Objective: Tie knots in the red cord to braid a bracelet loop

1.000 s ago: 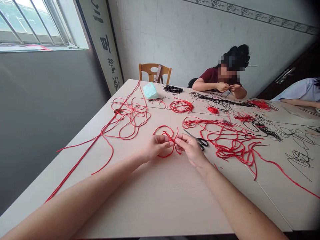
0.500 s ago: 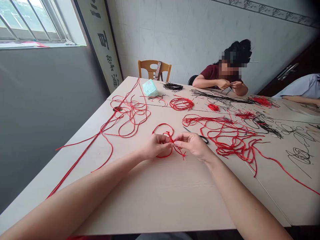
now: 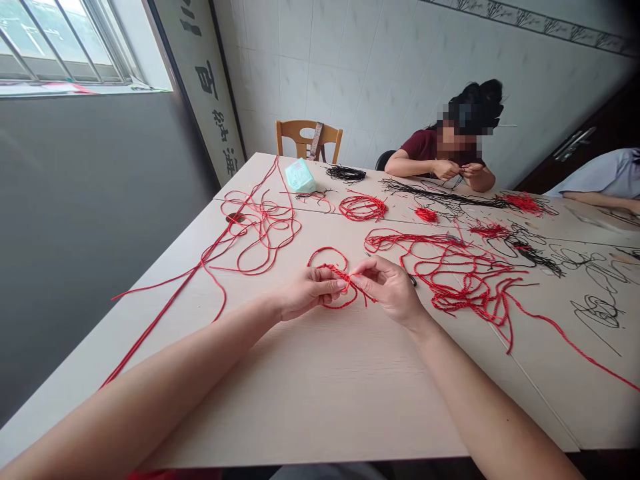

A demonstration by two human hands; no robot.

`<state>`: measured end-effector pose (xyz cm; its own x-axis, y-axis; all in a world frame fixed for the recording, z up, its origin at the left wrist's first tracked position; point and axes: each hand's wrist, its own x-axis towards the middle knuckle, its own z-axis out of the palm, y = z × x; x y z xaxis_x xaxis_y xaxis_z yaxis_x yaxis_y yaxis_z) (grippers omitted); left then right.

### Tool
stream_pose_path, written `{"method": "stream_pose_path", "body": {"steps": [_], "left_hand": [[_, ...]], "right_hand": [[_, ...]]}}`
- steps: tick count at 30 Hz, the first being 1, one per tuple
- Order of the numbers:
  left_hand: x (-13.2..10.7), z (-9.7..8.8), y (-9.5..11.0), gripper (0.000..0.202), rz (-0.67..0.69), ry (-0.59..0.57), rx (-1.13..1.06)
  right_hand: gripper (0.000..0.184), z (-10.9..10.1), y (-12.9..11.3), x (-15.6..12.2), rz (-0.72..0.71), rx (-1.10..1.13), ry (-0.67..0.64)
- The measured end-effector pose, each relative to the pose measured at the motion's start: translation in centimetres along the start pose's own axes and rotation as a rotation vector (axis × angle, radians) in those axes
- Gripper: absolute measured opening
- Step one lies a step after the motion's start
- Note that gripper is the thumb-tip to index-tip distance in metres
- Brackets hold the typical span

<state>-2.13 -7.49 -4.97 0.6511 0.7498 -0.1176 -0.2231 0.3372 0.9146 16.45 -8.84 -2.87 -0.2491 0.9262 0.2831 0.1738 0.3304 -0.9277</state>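
My left hand [image 3: 306, 295] and my right hand [image 3: 390, 288] meet over the middle of the pale wooden table [image 3: 320, 393]. Both pinch a braided red cord loop [image 3: 334, 261], fingertips nearly touching at its knotted part. The loop arcs away from my fingers and short red ends hang below them. Black-handled scissors [image 3: 412, 279] lie just behind my right hand, mostly hidden by it.
Loose red cord [image 3: 260, 227] sprawls at the left, a tangled red pile [image 3: 465, 283] at the right. A red coil [image 3: 363, 208], black cords [image 3: 346, 175] and a mint packet [image 3: 299, 177] lie farther back. A person sits across the table; another's sleeve shows far right. A wooden chair stands behind.
My hands have lifted the red loop slightly and shifted their pinch; my right hand turned and now covers most of the scissors. The camera tilted a little.
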Motion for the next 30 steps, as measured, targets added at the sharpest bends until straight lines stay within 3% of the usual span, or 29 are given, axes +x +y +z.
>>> {"method": "stream_pose_path", "body": {"steps": [8,17,21,27,30], "left_hand": [[-0.4,0.0,0.1,0.014,-0.078,-0.1,-0.137],[-0.7,0.3,0.0,0.014,-0.111,-0.182,-0.096],[-0.3,0.0,-0.3,0.019,-0.034,-0.095,-0.038],[0.3,0.0,-0.5,0.029,0.149,0.207,0.207],[0.4,0.1,-0.5,0.035,0.173,0.283,0.348]], "right_hand": [[0.013,-0.3,-0.9,-0.4,-0.071,-0.058,-0.089],[0.023,-0.7,-1.2,-0.4,0.047,-0.022,-0.176],[0.018,-0.5,-0.7,-0.2,0.026,-0.048,-0.109],[0.017,0.3,0.3,0.1,0.055,-0.073,0.011],[0.021,0.7,0.7,0.1,0.082,-0.07,0.034]]}}
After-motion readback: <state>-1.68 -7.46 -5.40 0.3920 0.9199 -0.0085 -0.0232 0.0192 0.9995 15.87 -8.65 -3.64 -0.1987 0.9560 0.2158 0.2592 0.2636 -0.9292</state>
